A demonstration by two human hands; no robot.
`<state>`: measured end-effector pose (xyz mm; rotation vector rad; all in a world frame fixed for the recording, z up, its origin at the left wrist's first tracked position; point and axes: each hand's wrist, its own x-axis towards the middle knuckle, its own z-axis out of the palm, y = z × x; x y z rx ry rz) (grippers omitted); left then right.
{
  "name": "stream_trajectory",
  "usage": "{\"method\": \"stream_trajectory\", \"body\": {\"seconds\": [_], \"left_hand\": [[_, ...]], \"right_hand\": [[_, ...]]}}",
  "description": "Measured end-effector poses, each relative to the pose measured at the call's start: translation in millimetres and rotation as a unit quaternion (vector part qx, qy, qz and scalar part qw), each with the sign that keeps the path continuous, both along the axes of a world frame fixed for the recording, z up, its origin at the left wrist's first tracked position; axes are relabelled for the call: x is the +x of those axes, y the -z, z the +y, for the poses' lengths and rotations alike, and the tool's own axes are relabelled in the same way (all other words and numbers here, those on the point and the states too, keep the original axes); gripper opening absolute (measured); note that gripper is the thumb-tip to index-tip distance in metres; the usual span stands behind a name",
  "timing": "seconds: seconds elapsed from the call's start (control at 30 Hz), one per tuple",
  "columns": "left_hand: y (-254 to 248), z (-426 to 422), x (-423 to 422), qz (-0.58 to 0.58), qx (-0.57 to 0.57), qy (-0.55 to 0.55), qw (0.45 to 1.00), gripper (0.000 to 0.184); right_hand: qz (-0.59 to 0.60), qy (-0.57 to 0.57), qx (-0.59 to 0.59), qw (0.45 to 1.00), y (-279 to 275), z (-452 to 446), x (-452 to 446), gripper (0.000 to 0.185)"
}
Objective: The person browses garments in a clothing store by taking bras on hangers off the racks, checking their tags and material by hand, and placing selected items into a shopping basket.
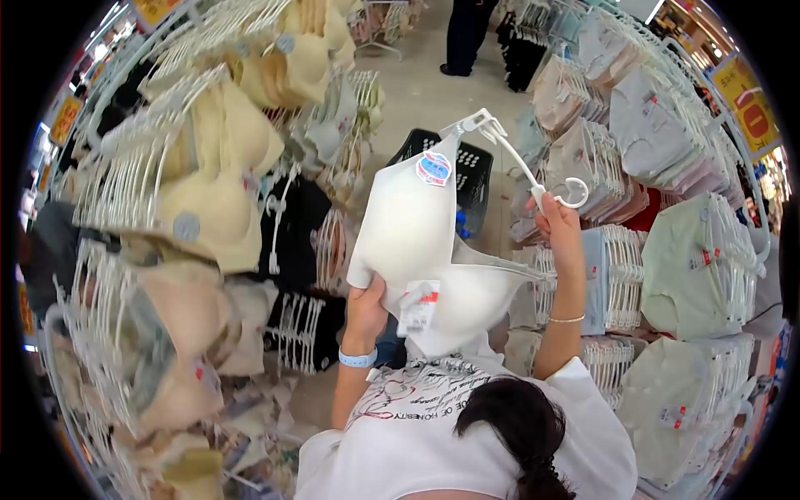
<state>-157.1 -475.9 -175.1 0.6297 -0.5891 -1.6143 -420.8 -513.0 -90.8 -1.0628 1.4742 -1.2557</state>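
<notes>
Between the two clothes racks, in front of the chest, a white bra slants from upper left to lower right, its peak pointing up to the hanger. The left hand, partly closed, grips its lower left edge; the right hand, nearly closed, pinches the hanger beside its hook. Beyond sits a black basket.

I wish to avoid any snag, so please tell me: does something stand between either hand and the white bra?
Nothing visible does. The left hand touches the white bra directly. The right hand holds the white hanger near its round hook. The dark basket is only beyond the bra.
</notes>
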Motion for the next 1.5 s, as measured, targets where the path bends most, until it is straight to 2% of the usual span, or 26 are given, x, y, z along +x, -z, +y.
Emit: {"method": "stream_trajectory", "body": {"seconds": [0.1,0.13,0.23,0.27,0.37,0.47,0.5,0.57,0.6,0.7,0.77,0.83,0.9,0.97,1.1,1.17,1.23,1.3,1.33,1.37,1.43,1.5], "left_hand": [[-11.8,-60.3,5.1,0.028,-0.016,0.044,0.999,0.037],[-14.4,-80.5,7.0,-0.017,-0.025,0.035,0.999,0.036],[-9.3,-138.0,15.8,-0.032,-0.056,0.011,0.998,0.029],[-20.7,-150.8,14.7,-0.099,-0.029,0.001,0.995,0.024],[-11.4,-175.4,20.3,-0.140,0.014,0.001,0.990,0.021],[-0.2,-178.3,20.0,-0.160,0.043,-0.021,0.986,0.022],[3.6,-174.6,17.2,-0.159,0.053,-0.034,0.985,0.022],[10.2,-163.9,9.9,-0.170,0.110,-0.106,0.973,0.019],[18.9,-155.8,8.3,-0.171,0.134,-0.130,0.968,0.019],[29.4,-126.6,-3.9,-0.160,0.190,-0.227,0.942,0.020],[37.3,-106.8,-10.0,-0.161,0.218,-0.275,0.923,0.020],[40.2,-90.6,-14.8,-0.158,0.248,-0.318,0.901,0.020],[40.3,-78.7,-15.9,-0.152,0.267,-0.360,0.881,0.021],[38.5,-70.4,-15.0,-0.153,0.277,-0.376,0.871,0.022],[27.8,-65.3,-17.5,-0.142,0.280,-0.406,0.858,0.023],[24.8,-61.0,-20.6,-0.122,0.270,-0.413,0.861,0.023],[23.2,-52.5,-25.3,-0.119,0.279,-0.418,0.857,0.022],[26.0,-37.6,-27.2,-0.114,0.285,-0.424,0.852,0.022],[28.9,-26.6,-28.5,-0.114,0.288,-0.433,0.846,0.021],[31.0,-14.1,-29.8,-0.115,0.293,-0.445,0.839,0.021],[27.7,13.2,-34.6,-0.096,0.297,-0.484,0.817,0.020],[24.4,50.2,-37.3,-0.083,0.297,-0.537,0.785,0.020]], "right_hand": [[-0.009,0.020,-0.010,1.000,-2.0,-41.1,-8.8,0.034],[-0.003,0.050,-0.010,0.999,-8.0,-54.4,-10.9,0.033],[0.027,0.093,-0.034,0.995,-14.4,-97.9,-23.0,0.031],[0.021,0.109,-0.072,0.991,-19.7,-108.0,-24.4,0.029],[0.020,0.103,-0.107,0.989,-16.5,-138.5,-34.8,0.023],[0.227,0.026,-0.077,0.970,13.9,-180.2,-43.2,0.022],[0.228,0.011,-0.072,0.971,27.2,-195.7,-46.4,0.022],[0.399,-0.023,0.031,0.916,53.7,-227.8,-52.8,0.036],[0.436,-0.052,0.074,0.896,59.9,-241.8,-53.7,0.041],[0.460,-0.088,0.056,0.882,101.0,-279.8,-59.1,0.037],[0.444,-0.100,0.047,0.889,131.7,-301.4,-63.9,0.033],[0.423,-0.073,0.089,0.899,152.1,-317.5,-66.2,0.031],[0.409,-0.103,0.115,0.899,174.6,-332.3,-71.1,0.030],[0.338,-0.104,0.128,0.926,185.7,-340.4,-67.1,0.028],[0.339,-0.185,0.064,0.920,206.2,-344.0,-53.3,0.028],[0.402,-0.296,0.082,0.862,215.2,-333.9,-38.9,0.031],[0.463,-0.375,0.080,0.799,254.5,-313.0,-26.1,0.032],[0.409,-0.406,-0.138,0.805,295.0,-282.6,-16.9,0.037],[0.383,-0.439,-0.045,0.812,286.7,-267.7,-6.0,0.042],[0.382,-0.451,-0.052,0.805,272.9,-261.5,2.3,0.042],[0.352,-0.496,0.092,0.788,253.5,-242.6,25.9,0.040],[0.283,-0.480,0.064,0.828,265.6,-232.9,39.5,0.037]]}}
